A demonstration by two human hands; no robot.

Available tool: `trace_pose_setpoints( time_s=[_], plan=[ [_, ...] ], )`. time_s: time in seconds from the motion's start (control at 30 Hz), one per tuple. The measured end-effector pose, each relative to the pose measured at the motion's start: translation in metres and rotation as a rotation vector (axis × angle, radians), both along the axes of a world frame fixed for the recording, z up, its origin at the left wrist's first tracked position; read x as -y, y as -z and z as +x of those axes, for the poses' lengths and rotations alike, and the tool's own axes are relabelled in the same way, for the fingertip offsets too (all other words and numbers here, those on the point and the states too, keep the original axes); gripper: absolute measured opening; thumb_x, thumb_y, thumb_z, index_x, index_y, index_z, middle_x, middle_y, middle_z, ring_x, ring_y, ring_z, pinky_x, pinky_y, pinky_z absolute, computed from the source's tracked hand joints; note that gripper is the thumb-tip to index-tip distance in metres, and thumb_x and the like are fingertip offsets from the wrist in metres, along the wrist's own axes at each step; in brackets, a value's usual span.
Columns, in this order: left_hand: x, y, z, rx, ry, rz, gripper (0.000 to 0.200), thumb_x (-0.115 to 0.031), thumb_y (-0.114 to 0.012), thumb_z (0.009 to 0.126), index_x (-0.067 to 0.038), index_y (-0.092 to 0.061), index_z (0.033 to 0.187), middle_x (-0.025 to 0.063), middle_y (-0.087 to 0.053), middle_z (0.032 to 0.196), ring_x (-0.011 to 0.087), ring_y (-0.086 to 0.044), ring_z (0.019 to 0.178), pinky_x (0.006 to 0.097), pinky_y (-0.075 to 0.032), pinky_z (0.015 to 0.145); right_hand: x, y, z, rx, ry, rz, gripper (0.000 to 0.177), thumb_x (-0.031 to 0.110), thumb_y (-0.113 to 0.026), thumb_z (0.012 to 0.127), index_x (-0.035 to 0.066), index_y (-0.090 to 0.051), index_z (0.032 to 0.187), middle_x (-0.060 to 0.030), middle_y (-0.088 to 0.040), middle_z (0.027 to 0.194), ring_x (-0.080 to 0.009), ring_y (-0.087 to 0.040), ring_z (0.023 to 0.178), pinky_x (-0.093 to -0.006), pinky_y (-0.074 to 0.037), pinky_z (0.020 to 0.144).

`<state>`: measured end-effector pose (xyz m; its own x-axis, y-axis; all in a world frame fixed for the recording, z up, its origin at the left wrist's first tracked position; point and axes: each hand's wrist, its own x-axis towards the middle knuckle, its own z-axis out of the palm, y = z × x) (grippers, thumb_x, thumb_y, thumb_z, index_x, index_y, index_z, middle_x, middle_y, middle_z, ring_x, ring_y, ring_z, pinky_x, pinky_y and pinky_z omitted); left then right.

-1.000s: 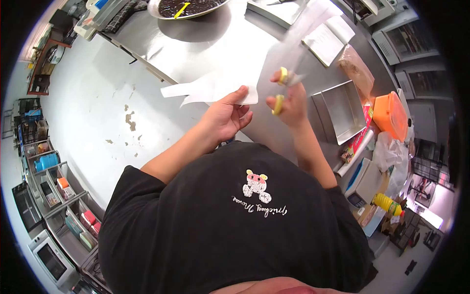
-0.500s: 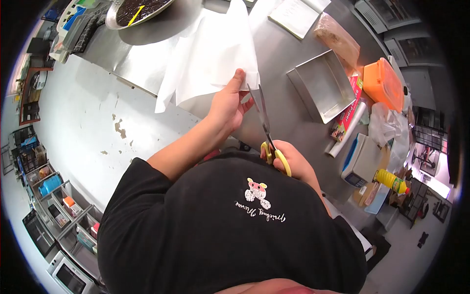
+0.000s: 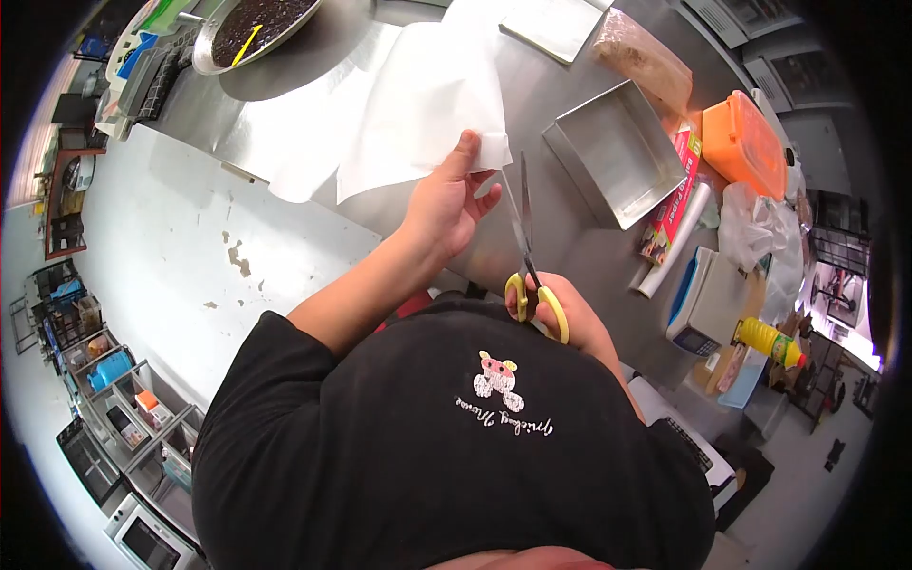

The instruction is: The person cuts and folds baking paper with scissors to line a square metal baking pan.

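A sheet of white paper (image 3: 423, 104) is pinched near its lower right corner between the thumb and fingers of my left hand (image 3: 454, 195). The paper spreads up and to the left over the steel table. My right hand (image 3: 562, 309), close to my body, is closed around the yellow handles of the scissors (image 3: 525, 249). Their blades point up, parted, with the tips just right of the paper's folded edge. To the right of the blades a rectangular metal pan (image 3: 622, 157) stands on the table.
A wide pan of dark filling (image 3: 255, 27) is at the upper left. Right of the metal pan lie a red baking paper box (image 3: 676, 204), a paper roll (image 3: 676, 242), an orange container (image 3: 744, 144), a scale (image 3: 708, 299) and a yellow bottle (image 3: 768, 340). A notebook (image 3: 559, 24) lies at the top.
The scissor blades have swung slightly right, off the paper's edge. The paper's left part has shifted and hangs differently. The surroundings have shifted a little in view.
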<state>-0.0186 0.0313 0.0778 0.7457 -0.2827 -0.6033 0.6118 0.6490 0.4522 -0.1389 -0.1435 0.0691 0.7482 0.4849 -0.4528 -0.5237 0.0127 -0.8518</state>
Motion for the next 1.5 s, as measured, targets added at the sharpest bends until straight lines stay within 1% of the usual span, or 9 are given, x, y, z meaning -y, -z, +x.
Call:
trace_pose_setpoints(
  time_s=[0.2, 0.3, 0.53, 0.77, 0.83, 1.0, 1.33, 1.4, 1.5],
  plan=[
    [0.001, 0.006, -0.007, -0.025, 0.049, -0.108, 0.019, -0.036, -0.065, 0.085, -0.02, -0.061, 0.094, -0.008, -0.06, 0.09, 0.0074, -0.052, 0.085, 0.0274, -0.044, 0.072, -0.005, -0.006, 0.003, -0.032, 0.042, 0.038, 0.068, 0.067, -0.06, 0.072, 0.001, -0.055, 0.088, -0.0052, -0.056, 0.08, -0.0134, -0.056, 0.073, -0.0269, -0.046, 0.068],
    [0.001, 0.007, -0.007, -0.042, 0.058, -0.137, 0.015, -0.034, -0.066, 0.085, -0.021, -0.062, 0.09, -0.0085, -0.061, 0.086, 0.0071, -0.054, 0.082, 0.0269, -0.044, 0.071, -0.009, -0.006, 0.003, -0.035, 0.062, 0.055, 0.071, 0.069, -0.061, 0.071, 0.001, -0.055, 0.088, -0.0038, -0.055, 0.081, -0.0117, -0.057, 0.072, -0.0256, -0.045, 0.067],
    [-0.001, 0.016, -0.007, -0.06, 0.104, -0.186, 0.015, -0.034, -0.066, 0.084, -0.02, -0.063, 0.084, -0.008, -0.062, 0.082, 0.0089, -0.055, 0.079, 0.0291, -0.045, 0.072, -0.018, -0.017, 0.012, -0.04, 0.116, 0.07, 0.072, 0.071, -0.061, 0.069, 0.002, -0.055, 0.088, -0.0023, -0.054, 0.081, -0.0107, -0.057, 0.071, -0.0234, -0.044, 0.063],
    [-0.001, 0.03, -0.007, -0.053, 0.132, -0.264, 0.019, -0.034, -0.065, 0.085, -0.019, -0.06, 0.096, -0.0086, -0.06, 0.087, 0.0068, -0.053, 0.083, 0.0276, -0.044, 0.072, -0.027, -0.016, 0.019, -0.055, 0.155, 0.081, 0.051, 0.05, -0.061, 0.076, 0.001, -0.056, 0.089, -0.0034, -0.056, 0.082, -0.0111, -0.058, 0.07, -0.0221, -0.043, 0.061],
    [-0.001, 0.033, -0.006, -0.038, 0.166, -0.261, 0.02, -0.038, -0.06, 0.088, -0.018, -0.062, 0.09, -0.001, -0.064, 0.085, 0.0133, -0.058, 0.079, 0.0355, -0.047, 0.077, -0.03, -0.018, 0.021, -0.061, 0.171, 0.07, 0.047, 0.046, -0.06, 0.077, 0.001, -0.056, 0.09, -0.0036, -0.056, 0.082, -0.0112, -0.058, 0.07, -0.0221, -0.043, 0.061],
    [-0.001, 0.035, -0.008, -0.08, 0.192, -0.379, 0.023, -0.038, -0.058, 0.089, -0.015, -0.06, 0.091, 0.0031, -0.065, 0.086, 0.0177, -0.06, 0.078, 0.036, -0.049, 0.075, -0.04, -0.017, 0.024, -0.011, 0.268, 0.156, 0.043, 0.043, -0.06, 0.079, 0.002, -0.056, 0.09, -0.0038, -0.056, 0.081, -0.0109, -0.058, 0.069, -0.0222, -0.043, 0.061],
    [-0.005, 0.025, -0.007, -0.064, 0.319, -0.41, 0.035, -0.044, -0.058, 0.087, -0.014, -0.055, 0.105, 0.0038, -0.06, 0.091, 0.0185, -0.057, 0.08, 0.0364, -0.047, 0.075, -0.048, -0.023, 0.03, 0.001, 0.279, 0.135, 0.044, 0.045, -0.058, 0.08, 0.002, -0.055, 0.089, -0.0035, -0.057, 0.081, -0.0113, -0.059, 0.07, -0.0229, -0.043, 0.061],
    [-0.005, 0.024, -0.006, -0.08, 0.313, -0.404, 0.035, -0.045, -0.059, 0.087, -0.014, -0.054, 0.104, 0.004, -0.06, 0.09, 0.0187, -0.058, 0.08, 0.0365, -0.048, 0.074, -0.048, -0.024, 0.031, 0.065, 0.21, 0.077, 0.074, 0.074, -0.05, 0.075, 0.002, -0.053, 0.091, -0.0055, -0.056, 0.084, -0.0116, -0.059, 0.072, -0.0206, -0.043, 0.06],
    [-0.004, 0.023, -0.006, -0.088, 0.311, -0.394, 0.036, -0.046, -0.059, 0.086, -0.014, -0.054, 0.102, 0.0045, -0.06, 0.089, 0.0188, -0.059, 0.08, 0.0368, -0.049, 0.073, -0.049, -0.022, 0.03, 0.058, 0.274, 0.127, 0.054, 0.055, -0.057, 0.08, 0.002, -0.055, 0.089, -0.0041, -0.057, 0.079, -0.0119, -0.059, 0.07, -0.0235, -0.044, 0.061]
  ],
)
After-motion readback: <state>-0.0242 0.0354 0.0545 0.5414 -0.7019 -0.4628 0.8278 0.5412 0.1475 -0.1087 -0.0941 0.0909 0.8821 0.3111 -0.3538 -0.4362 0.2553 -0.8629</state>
